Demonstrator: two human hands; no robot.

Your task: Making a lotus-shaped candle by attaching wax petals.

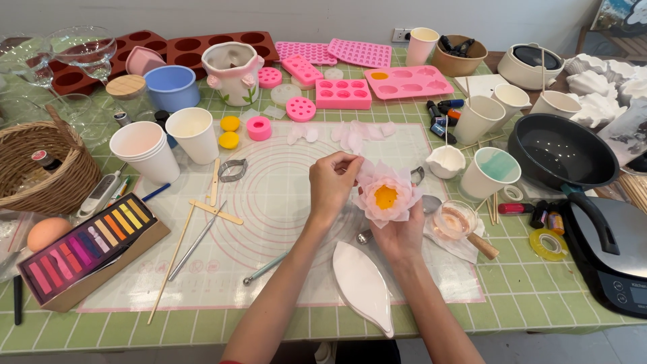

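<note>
**A:** Head view. Where does the flower sit relative to the fingers?

**B:** The pink flower (385,195), waxy-looking with a yellow centre, rests on top of the right hand (399,232), which cups it from beneath; its fingers are curled up under the outer petals and mostly hidden by them. The left hand (331,185) comes in from the flower's left side, fingertips (352,162) pressed together in a pinch on the edge of an upper-left petal. Flower and both hands are over the translucent mat (269,202) printed with pink concentric rings.

**A:** Materials and shapes around the flower?

**B:** Just below the flower, a glossy white leaf-shaped dish (364,286) lies on the mat, long and pointed. To the flower's right stands a small clear glass cup (455,219) holding pinkish liquid, and beyond it a paper cup (490,173) with a teal-tinted inside. Above the flower lie loose pale petals (357,133), thin and translucent. Far left of the flower sit a box of pastel sticks (87,246), ranked by colour, a woven basket (44,168) and stacked white paper cups (145,152). Behind the petals are pink silicone moulds (342,93), matt and dimpled. Right of the flower sits a dark round pan (559,152).
</note>
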